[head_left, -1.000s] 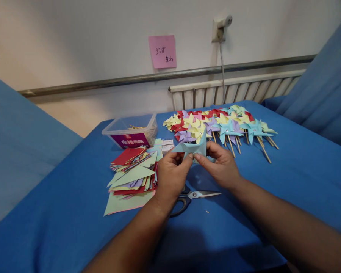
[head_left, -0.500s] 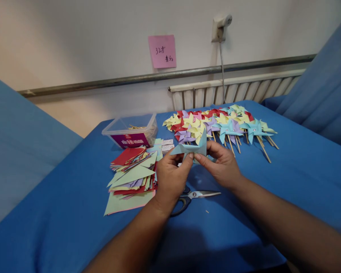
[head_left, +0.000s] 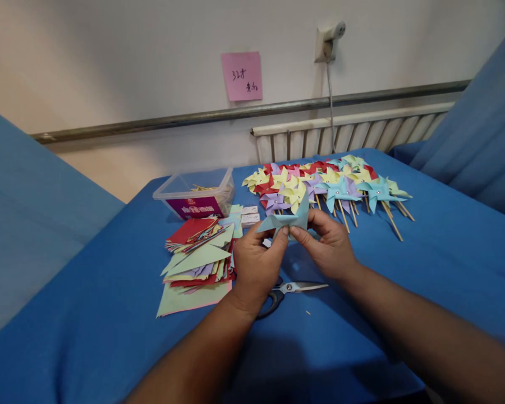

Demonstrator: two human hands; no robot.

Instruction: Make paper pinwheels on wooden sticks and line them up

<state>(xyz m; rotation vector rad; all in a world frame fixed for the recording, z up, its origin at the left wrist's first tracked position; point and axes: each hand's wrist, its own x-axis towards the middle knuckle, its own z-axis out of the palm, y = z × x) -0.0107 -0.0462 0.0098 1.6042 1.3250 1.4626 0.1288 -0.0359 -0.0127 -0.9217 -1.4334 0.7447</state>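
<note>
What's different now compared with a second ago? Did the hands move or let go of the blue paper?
Barely anything. Both hands, left hand and right hand, keep their grip on the light blue folded paper; nothing was let go or picked up. The whole view slid very slightly right, so that looks like head motion. The scissors, paper stack and pinwheels stayed put.

A clear plastic box [head_left: 194, 193] with a purple label stands beside a pile of coloured paper squares [head_left: 197, 252]. Steel scissors with black handles [head_left: 288, 292] lie on the blue counter [head_left: 425, 264]. A pink sticky note [head_left: 242, 76] is on the wall.

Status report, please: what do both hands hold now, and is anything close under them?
Left hand and right hand both pinch light-blue folded paper. Scissors on table below, not touching.
</note>
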